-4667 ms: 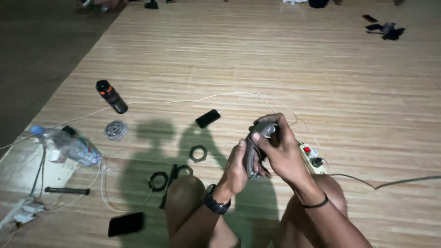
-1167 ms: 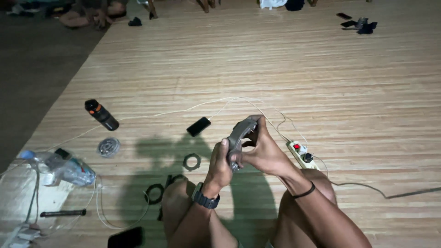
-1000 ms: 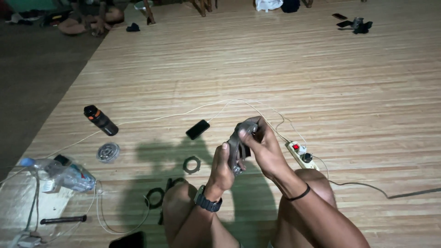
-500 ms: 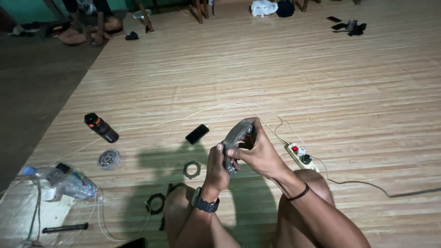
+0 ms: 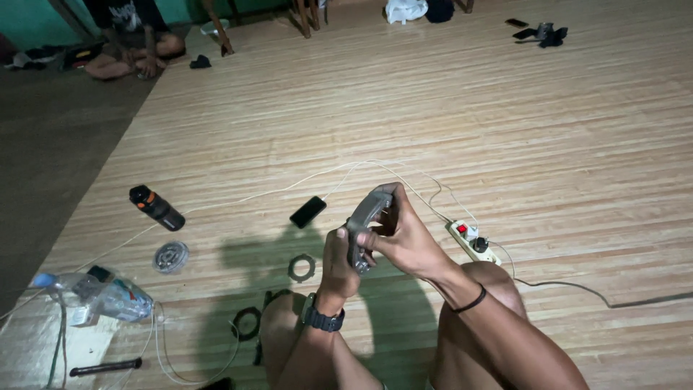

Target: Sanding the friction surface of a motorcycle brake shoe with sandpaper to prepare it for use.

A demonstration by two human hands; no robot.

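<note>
So starting at the left of the floor (image 5: 505, 130): there's a clear plastic bottle (image 5: 108, 297) lying on its side, a dark rod-like tool (image 5: 105, 367) below it, a small round metal disc (image 5: 170, 256), and a black flask with an orange band (image 5: 157, 208), all sitting well away from the fingers on their left side. Closer in, a flat black ring (image 5: 302, 268) and a dark phone (image 5: 308, 211) on a white cable (image 5: 238, 198) are lying just left of the hands.

The left hand (image 5: 339, 261) is wrapping its fingers (image 5: 342, 238) around the lower end of a curved grey part (image 5: 362, 230), gripping it firmly. The right hand (image 5: 404, 235) is clamping the upper end, fingers (image 5: 381, 198) curled over the top. The part is being held above the knees, long axis running roughly upright, tilting away at the top, so both hands are on it, left low, right high. Can't tell exactly what the part is.

To the right of the fingers a white power strip (image 5: 473, 242) is lying on the floor.
</note>
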